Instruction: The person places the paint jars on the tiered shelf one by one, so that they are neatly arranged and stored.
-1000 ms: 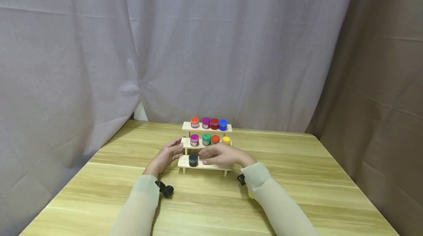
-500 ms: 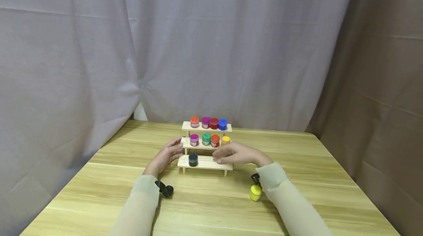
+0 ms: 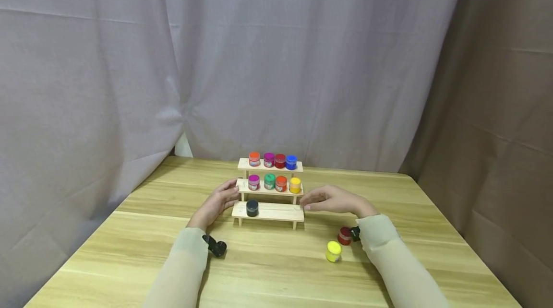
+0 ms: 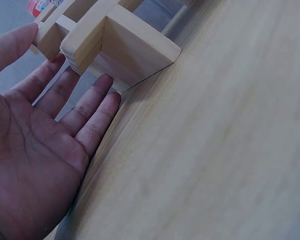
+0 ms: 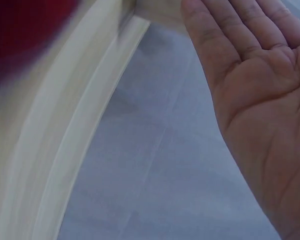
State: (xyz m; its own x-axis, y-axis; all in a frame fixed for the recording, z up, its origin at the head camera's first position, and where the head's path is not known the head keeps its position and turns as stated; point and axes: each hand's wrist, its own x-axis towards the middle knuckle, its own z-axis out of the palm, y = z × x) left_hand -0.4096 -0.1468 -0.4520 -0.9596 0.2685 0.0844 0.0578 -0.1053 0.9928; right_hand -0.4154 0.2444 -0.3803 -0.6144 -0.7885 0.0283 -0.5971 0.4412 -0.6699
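Observation:
A three-tier wooden rack point(image 3: 276, 212) stands mid-table with small paint jars on it. My left hand point(image 3: 216, 205) is at the rack's left end. In the left wrist view its fingers point(image 4: 92, 107) are extended, tips right at the wooden side of the rack point(image 4: 135, 47). My right hand point(image 3: 334, 200) is beside the rack's right end with its fingers straight and holds nothing. A black jar point(image 3: 252, 208) sits alone at the left of the lowest tier. The middle tier bears magenta, green, orange-red and yellow-orange point(image 3: 295, 184) jars; the top bears orange, purple, dark red and blue point(image 3: 291, 162) ones.
On the table's right side stand a yellow jar point(image 3: 333, 251) and a dark red jar point(image 3: 344, 236), the latter close to the right wrist's black camera point(image 3: 355, 233). Grey curtains point(image 3: 294, 68) hang behind the wooden table point(image 3: 259, 269).
My right hand has slid rightward, from over the lowest tier to past its right end. The yellow and dark red jars on the table have come into view. My left hand stays put.

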